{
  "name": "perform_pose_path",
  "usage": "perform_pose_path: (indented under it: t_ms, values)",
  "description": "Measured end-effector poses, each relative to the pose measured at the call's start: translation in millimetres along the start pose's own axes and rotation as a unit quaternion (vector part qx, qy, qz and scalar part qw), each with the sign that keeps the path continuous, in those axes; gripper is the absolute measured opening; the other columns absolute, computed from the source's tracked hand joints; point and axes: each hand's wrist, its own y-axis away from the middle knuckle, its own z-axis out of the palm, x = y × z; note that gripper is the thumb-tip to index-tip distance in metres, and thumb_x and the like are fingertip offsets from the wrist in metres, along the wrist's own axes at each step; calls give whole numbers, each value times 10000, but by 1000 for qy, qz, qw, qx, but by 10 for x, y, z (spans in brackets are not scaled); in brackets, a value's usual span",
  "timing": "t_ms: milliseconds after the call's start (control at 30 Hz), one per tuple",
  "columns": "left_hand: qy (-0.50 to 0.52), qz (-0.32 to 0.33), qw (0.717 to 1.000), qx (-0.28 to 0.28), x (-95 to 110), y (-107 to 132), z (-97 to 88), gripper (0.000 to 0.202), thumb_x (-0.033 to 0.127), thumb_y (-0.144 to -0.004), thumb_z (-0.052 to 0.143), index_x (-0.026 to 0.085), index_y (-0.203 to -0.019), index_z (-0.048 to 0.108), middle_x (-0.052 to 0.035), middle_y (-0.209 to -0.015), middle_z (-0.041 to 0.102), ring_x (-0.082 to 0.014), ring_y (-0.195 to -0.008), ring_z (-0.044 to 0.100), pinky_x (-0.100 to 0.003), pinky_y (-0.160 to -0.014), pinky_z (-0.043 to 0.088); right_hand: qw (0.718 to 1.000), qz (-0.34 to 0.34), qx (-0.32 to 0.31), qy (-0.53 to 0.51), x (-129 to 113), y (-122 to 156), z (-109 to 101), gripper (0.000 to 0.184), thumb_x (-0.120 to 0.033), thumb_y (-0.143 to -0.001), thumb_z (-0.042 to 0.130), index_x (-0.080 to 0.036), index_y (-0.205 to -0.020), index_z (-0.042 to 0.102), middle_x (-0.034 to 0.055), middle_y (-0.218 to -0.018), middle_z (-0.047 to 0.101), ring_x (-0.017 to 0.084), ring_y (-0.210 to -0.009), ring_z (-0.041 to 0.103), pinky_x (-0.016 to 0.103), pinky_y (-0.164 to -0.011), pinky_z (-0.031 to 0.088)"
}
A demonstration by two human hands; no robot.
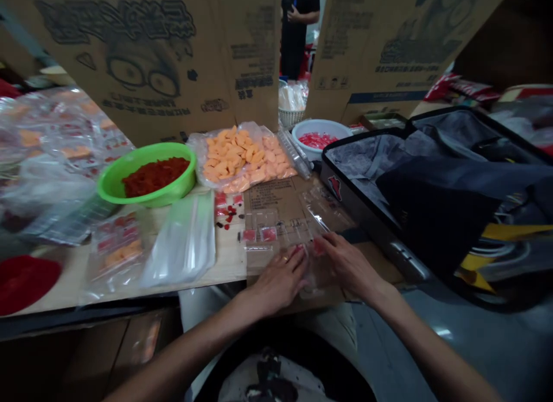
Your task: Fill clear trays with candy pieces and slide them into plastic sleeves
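Pressing on a small clear plastic bag [311, 268], the left hand [279, 281] and right hand [349, 266] lay with fingers flat, not clenched, above flattened cardboard [276, 196] on the desk [227, 264].

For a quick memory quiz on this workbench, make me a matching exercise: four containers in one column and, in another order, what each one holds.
Containers:
1. green plastic basin
2. white bowl
3. clear plastic bag
4. open suitcase

Contents:
A. dark fabric
B. bright red pieces
C. orange pieces
D. dark red pieces

Right pairs: 1-D, 2-B, 3-C, 4-A.
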Motion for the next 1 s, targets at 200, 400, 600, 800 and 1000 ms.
perform_pose_path:
  t_ms: [200,400,600,800,1000]
  values:
    - [-47,44,998,25,-53,90,-78,540,420,-1049,315,114,-1471,454,-133,-1566,427,-281,-1457,365,-428,-1154,341,994,-95,11,61,93,-101,263,271,-92,-827,580,-223,-1051,660,113,-1089,653,269,-951,615,386,-785,479]
    - [-92,72,993,32,-70,-7,-105,384,261,-965,473,101,-1292,598,-192,-1307,593,-319,-1221,533,-439,-945,483,989,-68,-9,131,94,-298,322,214,-53,-845,542,-205,-890,686,109,-931,696,295,-878,669,390,-724,465]
    - [69,-31,981,181,-388,-139,-306,461,39,-826,477,181,-1247,598,-137,-1264,593,-262,-1174,559,-425,-964,495,995,95,6,-12,180,-283,63,245,-149,-939,444,-145,-1037,668,112,-924,727,211,-795,685,295,-694,452]
    - [121,-41,982,137,-628,-209,-484,291,51,-858,469,186,-993,688,-75,-990,662,-209,-949,636,-335,-846,522,998,25,11,-51,255,-48,-151,400,-24,-805,459,-138,-1142,640,117,-1084,675,208,-997,630,298,-875,464]
    - [82,-7,995,55,-311,-409,-296,212,102,-877,531,179,-951,714,-99,-976,676,-219,-838,647,-322,-751,512,997,-55,-54,-19,-94,-95,-97,250,-43,-830,497,-143,-1016,632,120,-1030,639,207,-936,583,348,-905,472]
